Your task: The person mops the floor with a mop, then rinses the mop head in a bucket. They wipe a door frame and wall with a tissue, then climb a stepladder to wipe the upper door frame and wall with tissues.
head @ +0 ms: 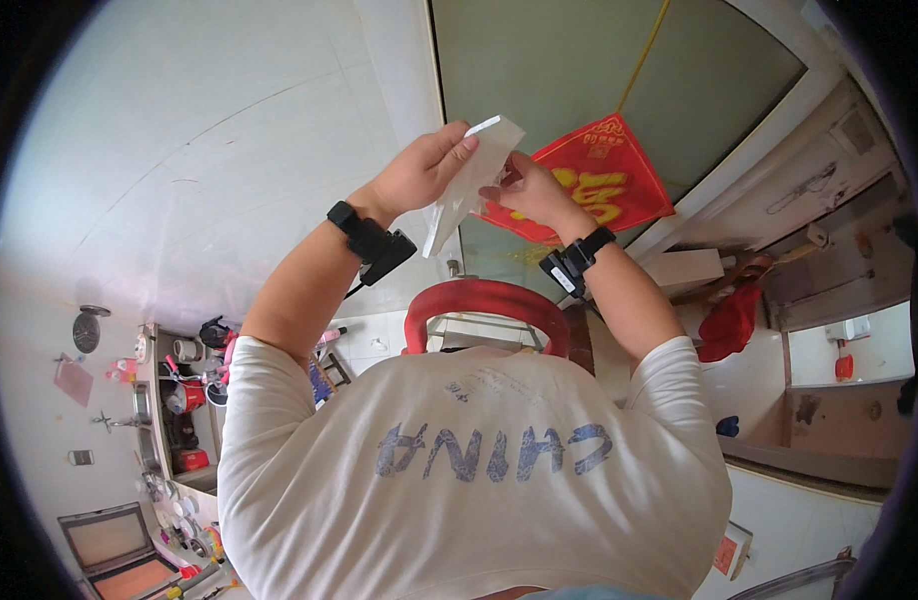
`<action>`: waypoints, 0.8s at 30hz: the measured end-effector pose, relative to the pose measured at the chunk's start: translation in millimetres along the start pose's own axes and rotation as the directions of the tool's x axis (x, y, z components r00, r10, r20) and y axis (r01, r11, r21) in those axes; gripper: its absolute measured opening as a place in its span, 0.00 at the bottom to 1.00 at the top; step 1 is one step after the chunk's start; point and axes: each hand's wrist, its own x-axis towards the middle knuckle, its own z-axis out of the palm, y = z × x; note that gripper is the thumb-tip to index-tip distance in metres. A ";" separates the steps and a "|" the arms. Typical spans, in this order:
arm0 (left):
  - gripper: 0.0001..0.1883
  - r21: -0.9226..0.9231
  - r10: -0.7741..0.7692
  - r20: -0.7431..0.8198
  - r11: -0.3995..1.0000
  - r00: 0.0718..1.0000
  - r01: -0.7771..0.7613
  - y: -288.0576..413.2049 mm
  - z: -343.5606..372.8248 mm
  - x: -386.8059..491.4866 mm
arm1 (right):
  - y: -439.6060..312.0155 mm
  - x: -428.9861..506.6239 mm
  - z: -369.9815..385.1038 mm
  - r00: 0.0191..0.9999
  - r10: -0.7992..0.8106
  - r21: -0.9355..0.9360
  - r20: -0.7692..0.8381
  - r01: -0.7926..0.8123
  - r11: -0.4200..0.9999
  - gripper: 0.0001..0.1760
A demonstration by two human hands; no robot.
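Note:
My left hand (pixel 427 163) grips a thin white flat piece (pixel 470 176), which looks wrapped in translucent plastic film. The thumb lies over its upper left edge. The piece is held up and tilted, with its narrow white edges facing me. On its right side, the curled fingers of my right hand (pixel 537 191) are at the crinkled film; whether they pinch it is not clear. Behind the right hand, a red hanging decoration (pixel 639 187) with a yellow character hangs from a yellow cord (pixel 642 56) in front of a frosted glass panel (pixel 534 67).
A red curved rail (pixel 489 292) stands just before my chest. Pale tiled wall (pixel 226 172) rises at the left of the glass. Farther left are a counter with a sink (pixel 141 405) and shelves of kitchen goods. A red bag (pixel 731 322) hangs at the right.

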 end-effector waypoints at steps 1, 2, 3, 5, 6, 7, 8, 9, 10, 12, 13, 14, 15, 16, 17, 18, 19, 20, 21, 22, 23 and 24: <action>0.17 -0.023 -0.008 0.008 1.000 1.000 0.008 -0.7 3.6 -0.1 | -0.3 -0.2 0.3 0.999 -0.028 0.054 -0.021 0.029 0.998 0.26; 0.17 -0.048 -0.012 0.026 0.999 1.000 0.013 -1.3 7.2 0.6 | -1.2 -0.3 0.5 0.994 -0.099 -0.031 -0.043 0.098 0.995 0.26; 0.17 -0.046 -0.016 0.037 0.999 0.999 0.018 -1.7 10.8 1.0 | -2.1 -0.3 0.5 0.983 -0.172 -0.118 -0.060 0.164 0.979 0.25; 0.17 -0.030 -0.051 0.079 0.998 0.996 0.054 -1.6 17.3 1.8 | -3.6 0.3 -0.1 0.965 -0.245 -0.320 -0.090 0.205 0.925 0.24; 0.17 -0.028 0.011 0.055 1.000 0.998 -0.009 -1.1 21.2 1.7 | -3.4 0.9 -0.6 0.963 -0.247 -0.429 -0.111 0.178 0.886 0.23; 0.17 -0.026 0.039 0.044 0.999 0.998 -0.038 -1.0 23.3 1.8 | -2.5 1.3 -0.8 0.959 -0.251 -0.531 -0.131 0.146 0.834 0.23; 0.17 -0.015 0.060 0.029 0.998 0.998 -0.060 -1.2 24.8 1.5 | -0.6 1.6 -1.2 0.971 -0.215 -0.548 -0.107 0.123 0.827 0.22; 0.17 -0.012 0.106 0.009 0.994 0.994 -0.106 -2.3 24.3 1.7 | 1.8 1.6 -1.3 0.980 -0.178 -0.565 -0.083 0.101 0.819 0.21; 0.16 0.006 0.065 -0.058 0.998 0.996 -0.065 -4.4 23.0 1.8 | 5.0 1.4 -1.6 0.988 -0.139 -0.582 -0.060 0.078 0.809 0.21; 0.15 0.024 0.061 -0.198 0.998 0.978 -0.058 -11.8 17.4 2.1 | 11.6 1.1 -1.1 0.999 0.007 -0.448 -0.041 -0.024 0.894 0.19; 0.15 -0.001 0.032 -0.238 0.999 0.971 -0.033 -16.9 13.8 3.6 | 14.5 1.4 -0.6 0.998 -0.059 -0.321 -0.009 0.053 0.946 0.18; 0.15 -0.025 0.025 -0.276 0.999 0.961 -0.033 -22.6 9.4 4.9 | 17.0 0.2 0.5 0.997 -0.078 -0.208 -0.005 0.075 0.975 0.17; 0.14 -0.051 -0.003 -0.318 0.999 0.948 -0.014 -28.7 6.8 4.7 | 19.2 -0.6 1.8 0.998 -0.068 -0.089 0.012 0.069 0.994 0.16; 0.17 0.034 0.065 -0.304 0.998 0.950 -0.057 -33.3 5.0 -0.3 | 19.8 -0.7 1.9 0.994 0.004 -0.076 0.105 0.004 0.997 0.10; 0.19 0.124 0.142 -0.259 0.986 0.955 -0.113 -37.6 7.6 -2.7 | 20.1 -0.8 2.3 0.995 -0.044 -0.092 0.091 0.053 0.994 0.11; 0.21 0.215 0.193 -0.231 0.966 0.954 -0.143 -40.9 11.4 -5.4 | 19.7 -1.5 2.9 0.994 -0.057 -0.127 0.092 0.068 0.990 0.12; 0.22 0.304 0.240 -0.199 0.937 0.950 -0.173 -42.6 15.7 -8.0 | 18.6 -1.5 2.4 0.994 -0.080 -0.167 0.072 0.091 0.982 0.14; 0.30 0.390 -0.058 -0.083 0.917 0.995 0.086 -43.6 17.2 -7.5 | 17.5 -2.4 2.9 0.987 -0.150 -0.159 0.059 0.157 0.975 0.15; 0.29 0.364 -0.087 -0.090 0.924 0.992 0.115 -43.3 20.1 -6.7 | 16.2 -3.2 2.5 0.991 -0.101 -0.159 0.087 0.114 0.981 0.15; 0.29 0.348 -0.149 -0.082 0.922 0.985 0.169 -41.8 23.3 -5.2 | 14.7 -3.7 2.4 0.991 -0.080 -0.154 0.110 0.097 0.983 0.16; 0.28 0.330 -0.211 -0.073 0.917 0.975 0.223 -40.0 25.6 -2.2 | 13.8 -4.2 1.3 0.989 -0.045 -0.156 0.142 0.068 0.985 0.16; 0.21 0.266 -0.168 -0.064 0.947 0.984 0.179 -36.8 28.5 -2.2 | 12.6 -4.7 1.4 0.984 -0.087 -0.041 0.155 0.094 0.995 0.15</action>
